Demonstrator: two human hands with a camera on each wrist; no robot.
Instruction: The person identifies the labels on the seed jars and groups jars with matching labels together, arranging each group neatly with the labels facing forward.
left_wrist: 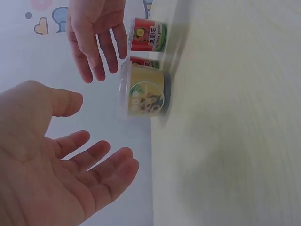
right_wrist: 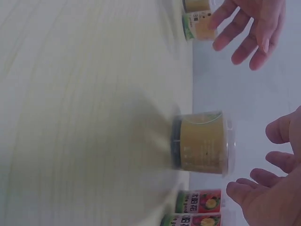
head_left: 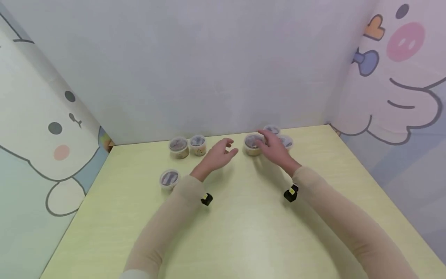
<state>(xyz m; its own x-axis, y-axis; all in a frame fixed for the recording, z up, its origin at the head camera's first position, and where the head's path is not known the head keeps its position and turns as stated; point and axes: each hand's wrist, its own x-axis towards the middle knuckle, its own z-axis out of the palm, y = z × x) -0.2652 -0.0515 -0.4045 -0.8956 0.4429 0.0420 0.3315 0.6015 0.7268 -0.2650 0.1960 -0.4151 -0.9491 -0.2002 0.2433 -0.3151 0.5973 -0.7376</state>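
Note:
Near the table's back edge stands a tan lidded cup (head_left: 253, 152), upright, with a clear lid and a dark base. My right hand (head_left: 274, 150) hovers just right of it, fingers spread and overlapping its lid in the head view. In the right wrist view, loosely bent fingertips (right_wrist: 240, 190) are close to the rim, with nothing held. My left hand (head_left: 216, 155) is in the air left of this cup, palm turned inward, fingers relaxed and apart. Behind my right hand are two red-labelled cups, one (head_left: 287, 141) partly covered by it, the other (head_left: 271, 129) farther back.
Two more lidded cups, one wider (head_left: 179, 147) and one narrower (head_left: 198, 145), stand at the back left. A third cup (head_left: 169, 179) sits nearer, beside my left sleeve. Cloth walls with cartoon animals border the pale yellow table (head_left: 237, 232).

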